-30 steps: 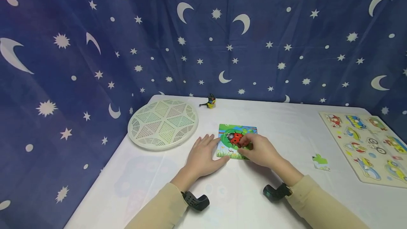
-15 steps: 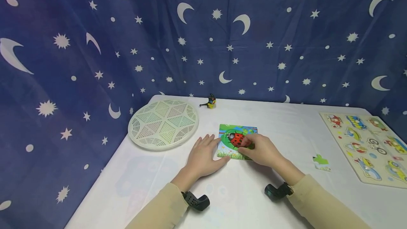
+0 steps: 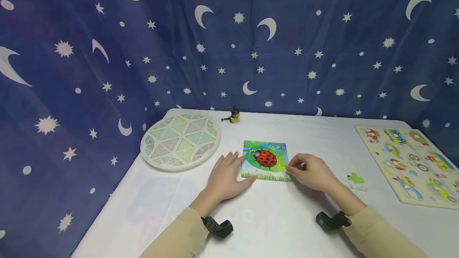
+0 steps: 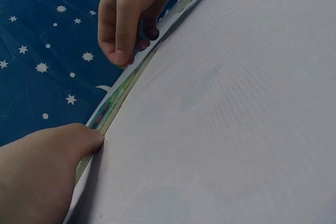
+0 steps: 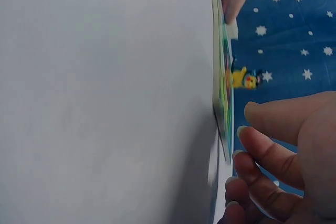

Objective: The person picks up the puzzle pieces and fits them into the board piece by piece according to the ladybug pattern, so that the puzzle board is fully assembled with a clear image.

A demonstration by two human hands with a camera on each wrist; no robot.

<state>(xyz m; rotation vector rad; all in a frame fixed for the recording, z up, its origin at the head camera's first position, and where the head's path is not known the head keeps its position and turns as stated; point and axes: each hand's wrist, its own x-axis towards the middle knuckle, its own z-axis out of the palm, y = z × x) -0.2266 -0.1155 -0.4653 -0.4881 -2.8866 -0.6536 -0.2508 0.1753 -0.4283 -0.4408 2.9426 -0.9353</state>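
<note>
A ladybug jigsaw puzzle (image 3: 265, 158) lies flat on the white table, its red ladybug on a green ground uncovered in the head view. My left hand (image 3: 225, 175) rests at its left side with the fingers extended; the thumb touches the puzzle's edge in the left wrist view. At the puzzle's right edge is my right hand (image 3: 311, 171), fingers loosely bent. Nothing shows between its thumb and fingers in the right wrist view (image 5: 283, 161). Farther right lies a loose green puzzle piece (image 3: 357, 181), apart from both hands.
A round pale lattice-patterned board (image 3: 181, 142) lies at the back left. Behind the puzzle stands a small yellow and black toy bird (image 3: 234, 115). To the right is a wooden vehicle puzzle board (image 3: 385, 178). A blue star-and-moon curtain (image 3: 229, 51) hangs beyond the table.
My right hand has moved right, off the ladybug picture to the puzzle's right edge, uncovering the picture. The left hand stays at the left side. The head view has shifted slightly.
</note>
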